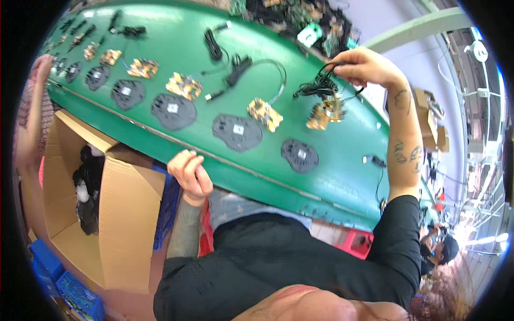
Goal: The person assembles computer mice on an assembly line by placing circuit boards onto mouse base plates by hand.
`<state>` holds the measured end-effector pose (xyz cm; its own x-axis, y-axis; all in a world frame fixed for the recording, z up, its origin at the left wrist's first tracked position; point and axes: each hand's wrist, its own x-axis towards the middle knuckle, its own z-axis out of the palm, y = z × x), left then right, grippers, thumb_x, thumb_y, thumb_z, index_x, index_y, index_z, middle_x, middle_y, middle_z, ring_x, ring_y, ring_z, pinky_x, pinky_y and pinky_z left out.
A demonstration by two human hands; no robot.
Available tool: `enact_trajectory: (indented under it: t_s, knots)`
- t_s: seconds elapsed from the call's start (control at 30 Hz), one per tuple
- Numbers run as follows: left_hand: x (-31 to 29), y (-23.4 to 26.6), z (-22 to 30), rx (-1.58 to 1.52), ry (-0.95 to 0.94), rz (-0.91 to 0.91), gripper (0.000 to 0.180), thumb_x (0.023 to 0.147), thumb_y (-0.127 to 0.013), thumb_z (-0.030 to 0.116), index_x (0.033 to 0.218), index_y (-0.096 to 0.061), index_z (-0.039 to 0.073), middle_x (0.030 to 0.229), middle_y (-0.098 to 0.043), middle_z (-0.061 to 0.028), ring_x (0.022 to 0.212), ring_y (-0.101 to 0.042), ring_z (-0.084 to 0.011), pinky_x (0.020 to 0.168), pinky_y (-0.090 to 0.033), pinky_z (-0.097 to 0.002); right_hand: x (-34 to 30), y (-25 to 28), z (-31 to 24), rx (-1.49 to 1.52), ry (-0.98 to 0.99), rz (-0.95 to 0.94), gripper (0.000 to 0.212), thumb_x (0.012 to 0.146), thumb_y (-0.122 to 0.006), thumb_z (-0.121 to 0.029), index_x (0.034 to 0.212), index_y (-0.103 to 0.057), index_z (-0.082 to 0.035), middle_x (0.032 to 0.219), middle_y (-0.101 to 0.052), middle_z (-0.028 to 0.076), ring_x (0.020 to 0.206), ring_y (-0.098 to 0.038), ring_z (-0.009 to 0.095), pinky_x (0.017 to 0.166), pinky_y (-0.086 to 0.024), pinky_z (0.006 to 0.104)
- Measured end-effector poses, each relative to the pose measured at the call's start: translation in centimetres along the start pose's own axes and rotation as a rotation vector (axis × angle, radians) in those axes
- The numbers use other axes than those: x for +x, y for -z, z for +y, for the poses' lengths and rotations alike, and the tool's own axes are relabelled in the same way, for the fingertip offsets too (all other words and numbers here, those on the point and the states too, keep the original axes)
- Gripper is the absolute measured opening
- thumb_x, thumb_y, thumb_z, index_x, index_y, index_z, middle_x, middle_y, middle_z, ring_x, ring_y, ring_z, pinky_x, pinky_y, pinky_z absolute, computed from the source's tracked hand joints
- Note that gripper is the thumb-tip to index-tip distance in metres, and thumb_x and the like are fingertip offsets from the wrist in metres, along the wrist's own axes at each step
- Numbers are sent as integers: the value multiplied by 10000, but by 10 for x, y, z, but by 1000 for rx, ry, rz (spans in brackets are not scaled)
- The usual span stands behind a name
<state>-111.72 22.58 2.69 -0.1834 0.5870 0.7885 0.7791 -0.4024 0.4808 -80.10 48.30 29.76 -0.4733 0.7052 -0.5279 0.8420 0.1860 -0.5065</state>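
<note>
My right hand (pixel 364 67) pinches a bundled black cable (pixel 320 85) above the green work surface. From that cable hangs a tan circuit board (pixel 324 113). My left hand (pixel 190 174) is curled into a fist by the near edge of the green surface, with no object showing in it. Between my hands lie dark grey rounded plastic plates (pixel 237 132), each with a pale square label. The nearest one to the right is another dark plate (pixel 300 155). A second circuit board (pixel 265 114) lies beyond the plates, wired to a coiled black cable (pixel 239 70).
The long green surface (pixel 342 184) has a raised near edge. A heap of tangled cables and boards (pixel 300 21) sits at its far side. An open cardboard box (pixel 131 214) stands at the left, near another person's arm (pixel 36 107). Blue crates (pixel 80 294) lie lower left.
</note>
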Motion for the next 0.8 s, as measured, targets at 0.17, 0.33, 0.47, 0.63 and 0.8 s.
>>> enact_trajectory:
  t_s: [0.17,0.33,0.47,0.63,0.8]
  knots:
    - [4,0,6,-19,17,-16,207,824,-550,46,1023,-604,46,1063,-592,-119,1014,-558,-305,931,-384,-424,39,154,26,-11,152,924,380,920,-671,-273,1245,-660,-77,914,-688,11,816,-626,134,735,-504,263]
    - [4,10,11,14,100,-28,217,824,-615,10,1037,-594,47,1072,-595,-116,1025,-557,-315,944,-389,-439,19,122,-16,-175,195,1189,610,831,-732,-292,1374,-546,-85,1370,-559,191,1269,-534,252,1066,-419,383]
    - [14,17,27,21,133,-70,234,796,-669,1,1011,-594,52,1054,-602,-109,1006,-564,-305,917,-411,-429,-14,-47,-4,-478,466,781,373,867,-718,-257,1189,-662,-77,1159,-677,144,1050,-661,272,894,-508,369]
    - [40,2,62,-222,-86,-261,246,745,-681,-66,951,-612,49,983,-617,-101,923,-584,-298,827,-470,-396,-1,-190,35,-189,297,579,422,846,-718,-358,1147,-661,-68,1057,-664,149,1022,-632,328,911,-503,413]
    - [68,-30,101,-241,-218,-621,271,766,-720,23,1021,-632,46,1044,-620,-109,979,-599,-303,862,-476,-398,47,-216,27,-160,308,705,540,817,-729,-405,1210,-618,-51,1047,-666,142,1029,-626,324,908,-502,409]
